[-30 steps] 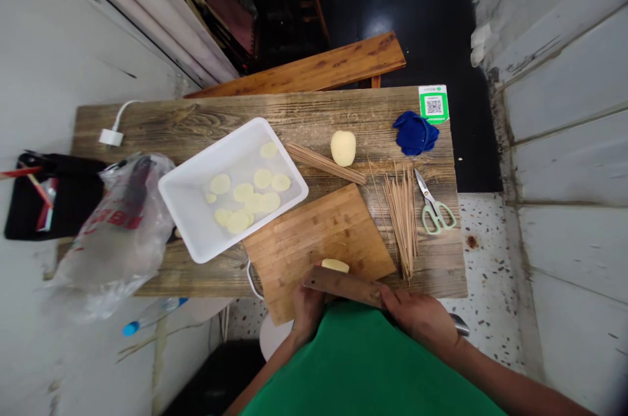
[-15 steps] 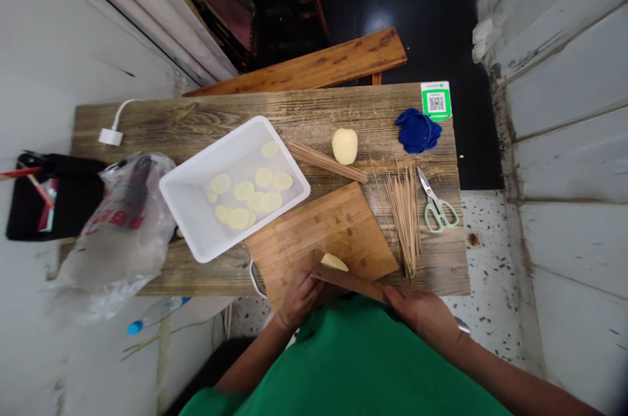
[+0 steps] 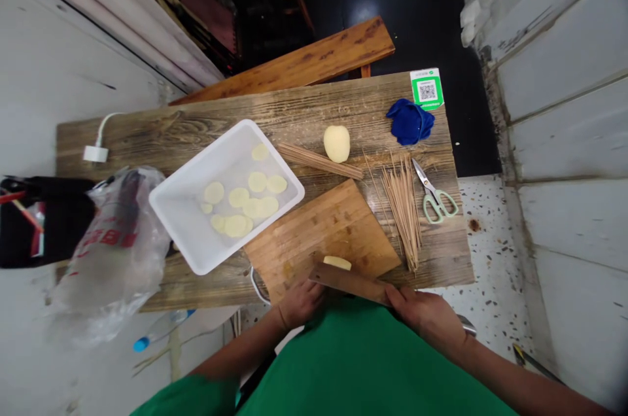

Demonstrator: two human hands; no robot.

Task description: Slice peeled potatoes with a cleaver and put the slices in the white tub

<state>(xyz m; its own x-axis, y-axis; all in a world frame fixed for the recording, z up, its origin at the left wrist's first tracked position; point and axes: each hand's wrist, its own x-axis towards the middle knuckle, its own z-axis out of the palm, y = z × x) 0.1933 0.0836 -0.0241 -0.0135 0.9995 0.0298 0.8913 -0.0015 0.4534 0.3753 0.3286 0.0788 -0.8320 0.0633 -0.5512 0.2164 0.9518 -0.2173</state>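
My right hand is closed around the handle end of a kitchen knife, whose broad blade points left across the near edge of the wooden cutting board. Just past the blade, a pale peeled potato piece shows on the board. My left hand has its fingers curled in at the blade's left end; the blade and my green shirt hide what they grip. Farther back on the table lies a whole peeled potato. Round potato slices lie spread in a white plastic tub.
Bundled wooden skewers lie behind the board, and loose skewers lie right of it. Scissors, a blue cloth and a QR-code card are at the right. A plastic bag and a white charger sit left.
The view has shifted and turned slightly. My left hand sits a little lower against the blade's end. The knife stays in my right hand, with the potato piece just past it.
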